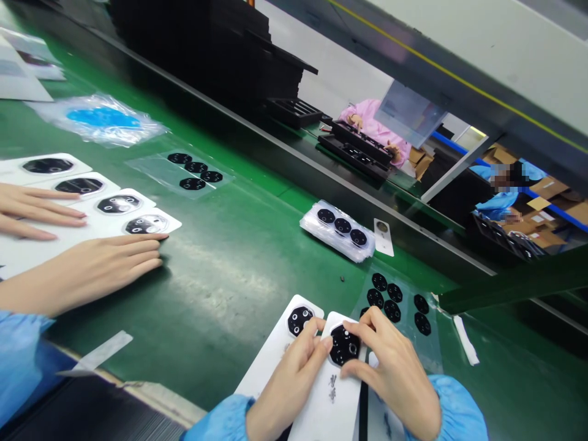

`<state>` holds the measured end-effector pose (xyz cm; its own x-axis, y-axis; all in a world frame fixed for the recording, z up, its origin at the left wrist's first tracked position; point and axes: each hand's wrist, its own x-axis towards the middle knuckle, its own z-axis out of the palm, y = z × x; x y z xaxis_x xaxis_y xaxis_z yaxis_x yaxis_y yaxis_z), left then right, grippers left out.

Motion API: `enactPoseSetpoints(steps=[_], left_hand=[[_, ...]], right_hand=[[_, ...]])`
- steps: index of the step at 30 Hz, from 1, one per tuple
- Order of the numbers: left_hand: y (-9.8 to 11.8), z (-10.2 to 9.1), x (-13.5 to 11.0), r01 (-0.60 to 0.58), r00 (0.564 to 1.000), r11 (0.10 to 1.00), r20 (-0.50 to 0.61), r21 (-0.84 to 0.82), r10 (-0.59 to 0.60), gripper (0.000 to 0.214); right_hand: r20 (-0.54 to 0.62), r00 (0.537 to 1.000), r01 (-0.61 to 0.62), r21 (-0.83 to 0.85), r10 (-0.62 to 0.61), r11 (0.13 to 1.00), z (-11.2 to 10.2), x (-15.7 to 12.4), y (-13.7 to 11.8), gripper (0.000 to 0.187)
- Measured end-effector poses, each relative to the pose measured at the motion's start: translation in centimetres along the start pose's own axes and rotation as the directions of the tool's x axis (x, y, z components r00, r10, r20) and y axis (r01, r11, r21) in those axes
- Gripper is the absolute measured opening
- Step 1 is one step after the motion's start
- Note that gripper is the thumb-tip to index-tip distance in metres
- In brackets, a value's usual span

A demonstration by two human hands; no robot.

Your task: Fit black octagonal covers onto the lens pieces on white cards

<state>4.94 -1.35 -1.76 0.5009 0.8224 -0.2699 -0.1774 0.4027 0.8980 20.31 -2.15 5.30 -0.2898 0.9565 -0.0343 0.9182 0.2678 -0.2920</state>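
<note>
A white phone back panel [321,404], with a black octagonal camera lens piece [343,346] at its top end, lies in front of me. Thumb and index finger of my left hand [289,380] close on the panel's left edge beside the black piece. From the other side, my right hand [399,367] pinches the black piece's right edge between thumb and index finger. A second white panel [264,361] with a similar black piece lies under my left hand. Right behind my right hand, a clear sheet [407,288] carries several loose black lens pieces.
A co-worker's hands [101,263] rest on a row of white panels [174,225] at left. Behind are a plastic bag [149,125], a sheet of black pieces [193,168] and a wrapped stack [337,242]. A green post [514,278] slants at right. Other people sit beyond the rail.
</note>
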Motion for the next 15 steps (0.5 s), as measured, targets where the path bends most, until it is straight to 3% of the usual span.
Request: enactPoseSetpoints(steps=[8,15], left_hand=[[0.06,0.01,-0.02,-0.062,0.998,0.995,0.021,0.077,0.061,0.03],[0.33,0.03,-0.09,-0.044,0.999,0.997,0.009,0.067,0.044,0.027]], right_hand=[[-0.063,0.997,0.051,0.014,-0.05,0.999,0.21,-0.05,0.19,0.039],[-0.085,0.995,0.058,0.032,-0.055,0.998,0.22,0.02,0.41,0.04]])
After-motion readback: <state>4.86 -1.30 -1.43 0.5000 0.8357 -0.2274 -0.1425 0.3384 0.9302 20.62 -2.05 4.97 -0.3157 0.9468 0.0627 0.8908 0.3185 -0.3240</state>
